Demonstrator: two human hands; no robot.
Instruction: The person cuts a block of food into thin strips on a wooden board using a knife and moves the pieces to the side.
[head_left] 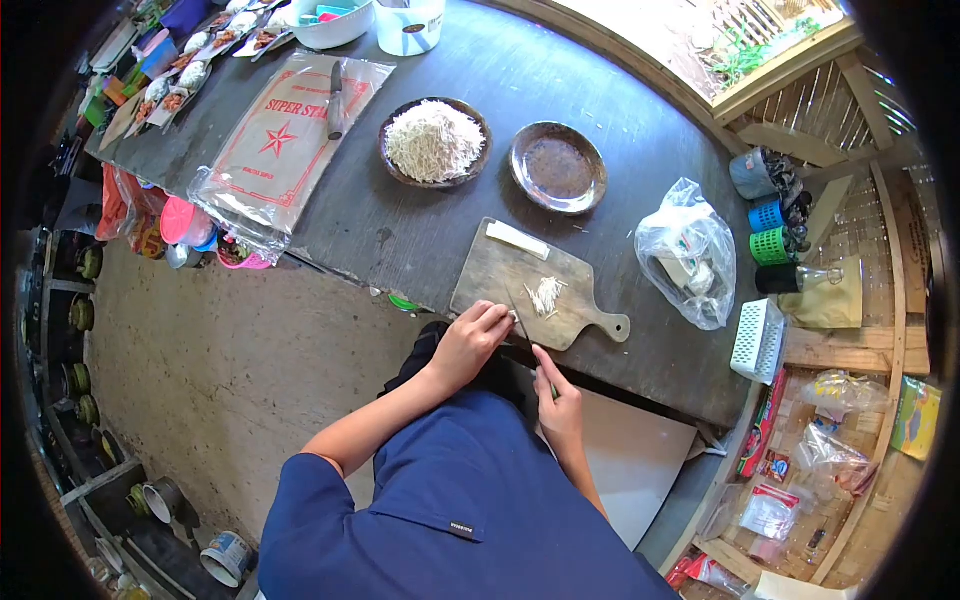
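My left hand is closed at the lower left edge of a wooden cutting board, its fingertips pinching a small white piece, mostly hidden. Right beside those fingertips is the blade of a knife, and my right hand is wrapped round its handle. Thin white strips lie in a small pile just right of the blade. Near the board's far edge rests a pale rectangular block. Beyond the board, a brown bowl holds a heap of white shreds.
A brown plate sits right of the bowl. A clear plastic bag with white blocks lies on the right. Another knife rests on a printed plastic packet. A white basket stands at the table's right edge.
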